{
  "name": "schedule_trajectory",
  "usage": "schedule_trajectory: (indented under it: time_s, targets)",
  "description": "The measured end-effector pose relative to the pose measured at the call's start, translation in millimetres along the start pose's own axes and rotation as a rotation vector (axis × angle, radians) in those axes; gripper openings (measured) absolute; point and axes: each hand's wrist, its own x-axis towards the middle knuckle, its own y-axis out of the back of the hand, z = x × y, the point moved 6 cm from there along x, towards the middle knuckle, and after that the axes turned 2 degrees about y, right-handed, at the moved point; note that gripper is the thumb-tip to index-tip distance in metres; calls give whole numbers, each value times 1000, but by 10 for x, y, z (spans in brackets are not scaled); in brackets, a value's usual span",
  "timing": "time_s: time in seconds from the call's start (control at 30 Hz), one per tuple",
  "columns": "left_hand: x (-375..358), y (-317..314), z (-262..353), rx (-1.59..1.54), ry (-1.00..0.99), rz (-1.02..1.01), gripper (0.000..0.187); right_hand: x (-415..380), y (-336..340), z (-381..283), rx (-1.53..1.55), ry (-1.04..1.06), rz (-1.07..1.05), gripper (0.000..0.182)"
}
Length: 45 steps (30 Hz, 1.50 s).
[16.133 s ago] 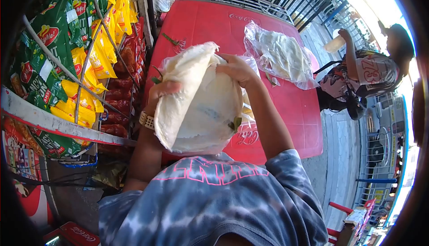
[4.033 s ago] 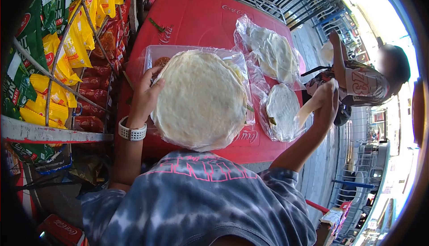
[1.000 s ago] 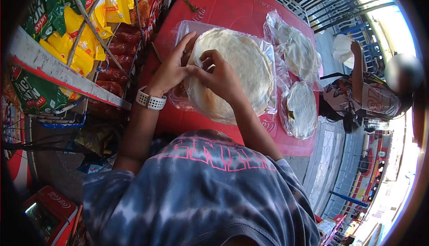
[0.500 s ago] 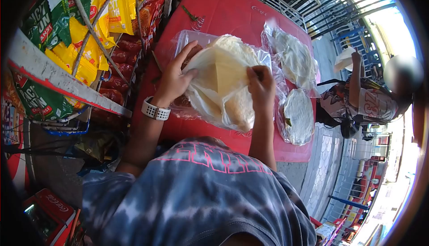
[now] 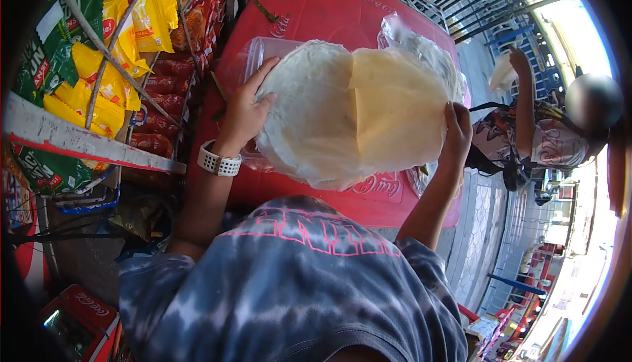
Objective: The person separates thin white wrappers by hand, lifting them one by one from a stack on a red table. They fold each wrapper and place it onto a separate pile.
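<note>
My left hand (image 5: pixel 245 117), with a white watch on its wrist, grips the left edge of a stack of thin round wrappers (image 5: pixel 306 95), thumb on top. The stack is pale and floury, held above the red table. A thin, yellowish translucent wrapper sheet (image 5: pixel 401 112) stretches off the stack's right side, with a crease near the middle. My right hand (image 5: pixel 457 131) pinches the sheet's right edge. Behind the stack, a clear plastic container (image 5: pixel 263 47) is mostly hidden.
On the red table (image 5: pixel 322 6), more wrappers in plastic (image 5: pixel 424 49) lie at the right, partly covered. A green scrap (image 5: pixel 265 12) lies farther back. Snack packs (image 5: pixel 99 92) hang in a wire rack at left. Another person (image 5: pixel 526 125) stands at right, holding something pale.
My right hand has moved right, drawing the folded-up sheet out flat. My left hand keeps hold of the stack's edge, and the stack's pale face now shows.
</note>
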Motion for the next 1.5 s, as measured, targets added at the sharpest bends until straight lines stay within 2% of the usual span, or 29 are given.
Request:
schedule_trajectory:
  time_s: [0.07,0.17,0.2,0.27,0.3,0.37,0.4,0.47,0.5,0.53,0.6,0.7,0.83,1.0,1.13,1.33,1.4,1.5]
  targets:
    - [-23,25,48,44,-36,-7,54,1,-102,55,149,-88,45,13]
    - [-63,-16,152,303,-177,-2,57,-41,-342,49,294,-208,-75,13]
    - [-59,-50,205,460,-155,-16,56,-50,-431,57,367,-261,-119,13]
    - [-51,-156,394,766,-115,-45,56,-42,-532,1,309,-193,-184,13]
    - [-41,-232,594,944,-331,54,50,-47,-578,-16,276,-165,-216,14]
    - [119,-488,648,721,-428,-63,47,-68,-668,-25,198,-145,-240,19]
    - [201,-606,677,610,-477,-117,45,-85,-737,-8,279,-185,-263,21]
    - [379,-859,599,506,-425,-154,44,-106,-884,-1,440,-255,-308,25]
    - [440,-963,578,452,-406,-174,44,-160,-1003,-61,589,-334,-323,29]
    - [478,-1025,587,428,-425,-153,44,-222,-1054,-163,586,-423,-351,32]
    - [521,-1119,626,377,-464,-116,45,-271,-1104,-212,559,-343,-406,36]
    - [568,-1140,645,321,-502,-75,50,-283,-1096,-169,386,-342,-470,37]
    - [614,-1042,780,306,-609,-37,49,-285,-1088,-325,485,-325,-458,32]
    - [654,-898,815,188,-561,-200,37,-235,-1066,-348,304,-185,-583,30]
    - [666,-840,756,82,-560,-272,30,-260,-1025,-437,120,-202,-630,30]
    - [696,-727,836,116,-568,-381,20,-307,-1047,-569,83,-173,-712,31]
    - [701,-696,907,227,-637,-336,17,-290,-1064,-528,119,-131,-721,32]
    - [676,-705,937,405,-717,-243,17,-297,-1083,-556,250,-176,-653,30]
